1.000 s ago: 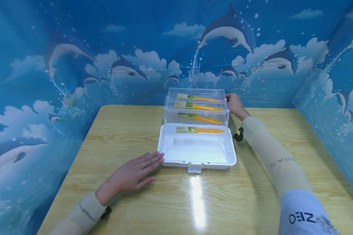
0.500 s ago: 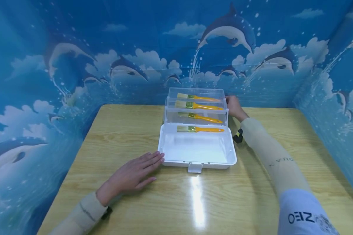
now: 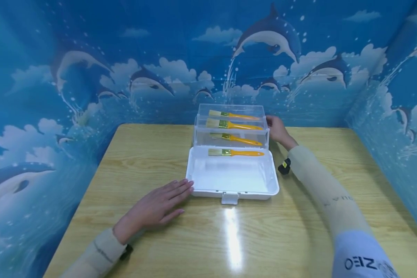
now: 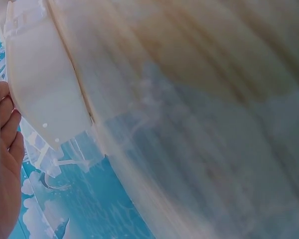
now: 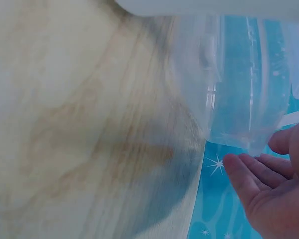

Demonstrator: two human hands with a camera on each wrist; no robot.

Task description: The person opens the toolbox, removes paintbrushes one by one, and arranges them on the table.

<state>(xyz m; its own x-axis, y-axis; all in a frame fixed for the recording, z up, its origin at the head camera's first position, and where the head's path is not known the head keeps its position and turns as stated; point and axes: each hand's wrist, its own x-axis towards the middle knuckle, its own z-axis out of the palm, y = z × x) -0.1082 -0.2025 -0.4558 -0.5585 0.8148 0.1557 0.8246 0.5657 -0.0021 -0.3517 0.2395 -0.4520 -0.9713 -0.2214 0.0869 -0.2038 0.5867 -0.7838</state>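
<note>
A white plastic box [image 3: 233, 173] stands unfolded on the table, its latch toward me. Behind its base rise clear plastic trays and a lid [image 3: 231, 108]. Orange-handled paintbrushes lie across it: one paintbrush [image 3: 246, 153] at the base's back edge, and several more, such as the wide paintbrush [image 3: 244, 126], in the clear tiers. My left hand [image 3: 158, 204] lies flat with straight fingers, the fingertips touching the box's front left corner. At the right end of the clear tiers is my right hand [image 3: 278, 129]; the right wrist view shows its extended fingers [image 5: 244, 184] beside the clear plastic corner.
The wooden table [image 3: 142, 154] ends just behind the box. A blue dolphin-print cloth [image 3: 180, 65] hangs along the back and both sides. A bright light reflection falls on the table in front of the latch.
My right hand has shifted slightly toward me, and its forearm has swung a little to the right. The left hand, box and paintbrushes keep practically the same places.
</note>
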